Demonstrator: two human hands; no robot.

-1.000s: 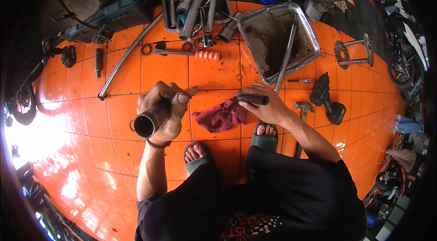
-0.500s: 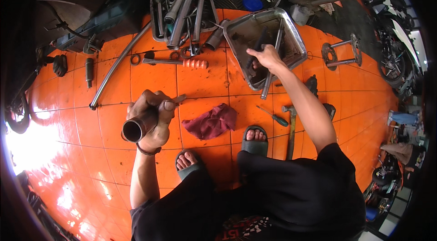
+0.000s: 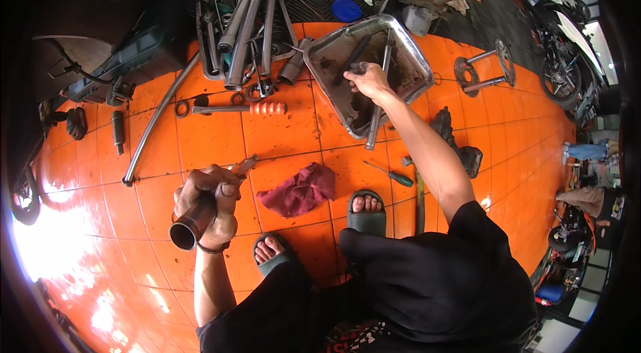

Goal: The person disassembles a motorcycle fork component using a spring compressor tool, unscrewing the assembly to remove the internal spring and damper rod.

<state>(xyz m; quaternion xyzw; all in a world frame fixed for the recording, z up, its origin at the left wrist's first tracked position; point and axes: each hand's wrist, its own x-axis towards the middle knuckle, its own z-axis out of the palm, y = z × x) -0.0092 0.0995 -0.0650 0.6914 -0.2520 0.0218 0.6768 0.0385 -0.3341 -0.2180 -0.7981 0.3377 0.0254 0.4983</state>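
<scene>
My left hand point(image 3: 208, 201) is wrapped around a dark metal tube point(image 3: 184, 235), its round open end turned toward me. A flat metal tip point(image 3: 244, 165) juts out past the knuckles on the far side. My right hand point(image 3: 367, 81) reaches into a dirty metal tray point(image 3: 418, 91), its fingers curled; what they hold, if anything, is hard to make out. Beside those fingers a dark stick-like piece point(image 3: 358, 51) slants in the tray. A slim metal rod point(image 3: 374, 127) leans across the tray's near rim, next to my right wrist. A maroon rag point(image 3: 300, 191) lies crumpled between my arms.
Beyond the rag lies an orange-handled tool point(image 3: 268, 108). Several metal tubes point(image 3: 270, 26) rest on another tray at the back. A screwdriver point(image 3: 399, 178), a hammer point(image 3: 419, 203) and a power tool point(image 3: 469, 158) lie near my right forearm. A long rod point(image 3: 160, 116) lies left.
My left hand has lowered slightly with the tube, whose open end tips further down. My right hand stays in the tray, its thumb drawn in more. The whole view has shifted a little.
</scene>
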